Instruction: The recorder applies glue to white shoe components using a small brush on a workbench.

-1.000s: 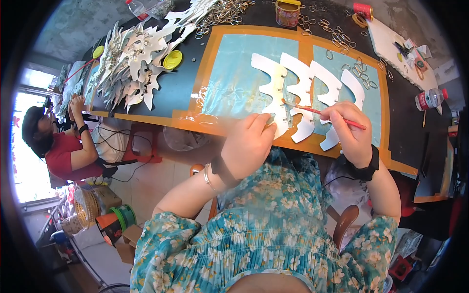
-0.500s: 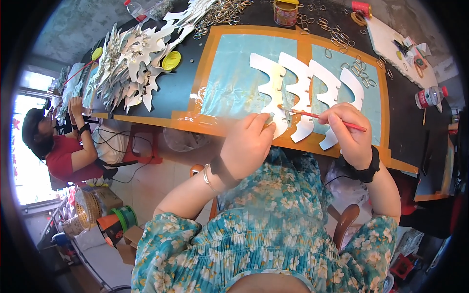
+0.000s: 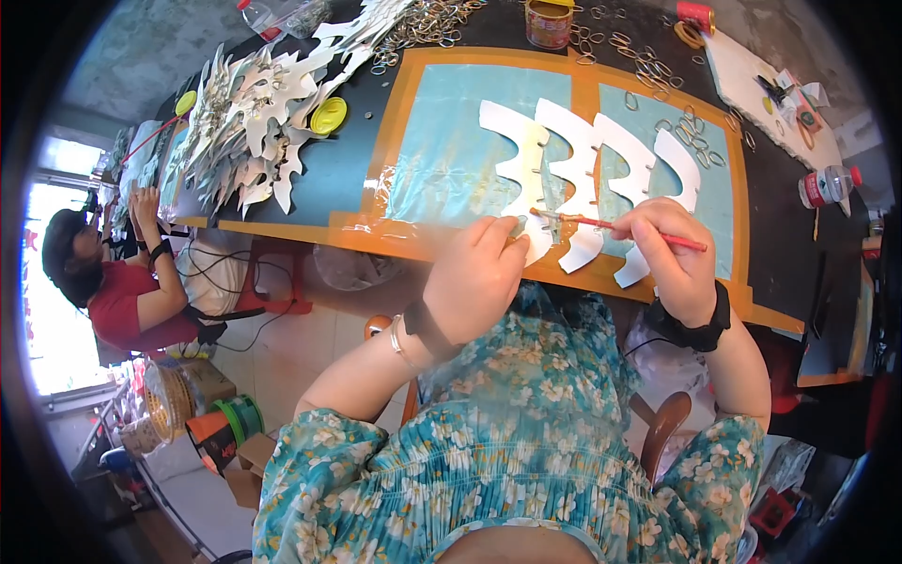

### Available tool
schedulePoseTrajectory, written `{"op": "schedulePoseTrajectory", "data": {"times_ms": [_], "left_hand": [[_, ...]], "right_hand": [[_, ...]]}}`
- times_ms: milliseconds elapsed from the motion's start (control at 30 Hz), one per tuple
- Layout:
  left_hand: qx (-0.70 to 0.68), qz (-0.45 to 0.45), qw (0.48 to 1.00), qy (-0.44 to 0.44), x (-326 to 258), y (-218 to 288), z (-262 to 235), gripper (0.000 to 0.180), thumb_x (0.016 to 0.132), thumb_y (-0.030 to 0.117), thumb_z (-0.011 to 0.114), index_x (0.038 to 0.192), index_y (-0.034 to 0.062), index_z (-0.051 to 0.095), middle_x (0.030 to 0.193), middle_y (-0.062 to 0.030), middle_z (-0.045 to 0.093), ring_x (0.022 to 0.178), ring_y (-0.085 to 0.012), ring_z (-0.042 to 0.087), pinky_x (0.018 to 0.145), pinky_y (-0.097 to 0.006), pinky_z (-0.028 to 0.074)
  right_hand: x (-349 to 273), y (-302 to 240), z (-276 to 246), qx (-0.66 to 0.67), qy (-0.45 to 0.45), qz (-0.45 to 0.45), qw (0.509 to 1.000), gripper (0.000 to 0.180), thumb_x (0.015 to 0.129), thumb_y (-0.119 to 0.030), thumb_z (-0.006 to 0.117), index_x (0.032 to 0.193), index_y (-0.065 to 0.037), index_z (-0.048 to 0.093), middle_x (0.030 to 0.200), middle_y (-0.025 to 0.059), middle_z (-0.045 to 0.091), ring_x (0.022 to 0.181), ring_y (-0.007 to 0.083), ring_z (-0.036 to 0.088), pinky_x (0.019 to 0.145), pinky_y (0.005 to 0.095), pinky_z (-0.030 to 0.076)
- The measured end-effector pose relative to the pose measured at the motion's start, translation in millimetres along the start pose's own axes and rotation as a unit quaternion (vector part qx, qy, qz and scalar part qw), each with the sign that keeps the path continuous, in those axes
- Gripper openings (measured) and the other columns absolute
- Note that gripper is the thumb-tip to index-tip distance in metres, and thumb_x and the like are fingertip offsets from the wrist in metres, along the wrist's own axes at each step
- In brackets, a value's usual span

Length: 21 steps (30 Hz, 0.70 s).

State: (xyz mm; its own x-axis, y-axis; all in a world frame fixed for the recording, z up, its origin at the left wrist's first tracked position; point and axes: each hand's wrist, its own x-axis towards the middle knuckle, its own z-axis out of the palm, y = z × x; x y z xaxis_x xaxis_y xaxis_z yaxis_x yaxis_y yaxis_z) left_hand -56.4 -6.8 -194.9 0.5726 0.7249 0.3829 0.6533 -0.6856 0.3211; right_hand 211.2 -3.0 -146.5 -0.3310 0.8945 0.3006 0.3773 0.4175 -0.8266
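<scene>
My right hand [image 3: 672, 254] grips a thin brush with a red handle [image 3: 672, 241], fingers closed round it. The brush's tip lies over the leftmost white scalloped piece [image 3: 515, 127], near its lower part. My left hand [image 3: 477, 277] is closed at that piece's lower left edge, fingertips against it; what is under the fingers is partly hidden. Several similar pieces, such as a second one [image 3: 564, 122] and a third one [image 3: 615, 141], lie overlapped in a row to the right. A yellowish tint shows along the leftmost piece's inner side.
Beneath lies a teal sheet [image 3: 451, 103] edged with brown tape. Spiky white cut-outs [image 3: 272, 113] are heaped at left, beside a yellow lid [image 3: 329, 116]. Metal rings [image 3: 648, 66] and a tin [image 3: 549, 26] are at the back; a bottle [image 3: 827, 186] stands right. A person [image 3: 141, 301] works at far left.
The brush tip has shifted slightly down and to the left over the leftmost piece. My left hand stays in nearly the same place.
</scene>
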Motion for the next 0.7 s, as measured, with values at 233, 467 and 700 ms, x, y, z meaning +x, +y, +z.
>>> {"op": "schedulePoseTrajectory", "data": {"times_ms": [233,467,700], "left_hand": [[-0.003,0.001,1.0,0.002,1,-2,3,0.026,0.083,0.004,0.07,0.108,-0.0014,0.067,0.116,-0.0182,0.062,0.104,-0.0357,0.061,0.093,-0.043,0.051],[0.001,0.003,1.0,0.003,2,-1,0,0.025,0.083,0.003,0.07,0.108,-0.0011,0.067,0.115,-0.0179,0.062,0.104,-0.0352,0.061,0.092,-0.042,0.051],[0.001,0.007,1.0,0.007,2,-1,0,0.026,0.081,0.003,0.07,0.106,-0.0006,0.067,0.115,-0.0178,0.063,0.104,-0.0353,0.061,0.092,-0.042,0.051]], "right_hand": [[11,8,8,-0.016,0.044,-0.017,0.999,0.018,0.099,-0.011,0.057,0.098,0.0,0.071,0.094,0.0112,0.071,0.089,0.0234,0.064,0.085,0.0338,0.049],[18,9,5,0.031,0.075,0.009,0.997,0.017,0.1,-0.012,0.058,0.101,-0.001,0.071,0.095,0.0108,0.07,0.092,0.0231,0.064,0.086,0.0338,0.048],[27,20,12,-0.049,0.054,-0.044,0.996,0.016,0.099,-0.011,0.059,0.101,0.0,0.07,0.094,0.0105,0.07,0.09,0.024,0.063,0.084,0.0341,0.047]]}}
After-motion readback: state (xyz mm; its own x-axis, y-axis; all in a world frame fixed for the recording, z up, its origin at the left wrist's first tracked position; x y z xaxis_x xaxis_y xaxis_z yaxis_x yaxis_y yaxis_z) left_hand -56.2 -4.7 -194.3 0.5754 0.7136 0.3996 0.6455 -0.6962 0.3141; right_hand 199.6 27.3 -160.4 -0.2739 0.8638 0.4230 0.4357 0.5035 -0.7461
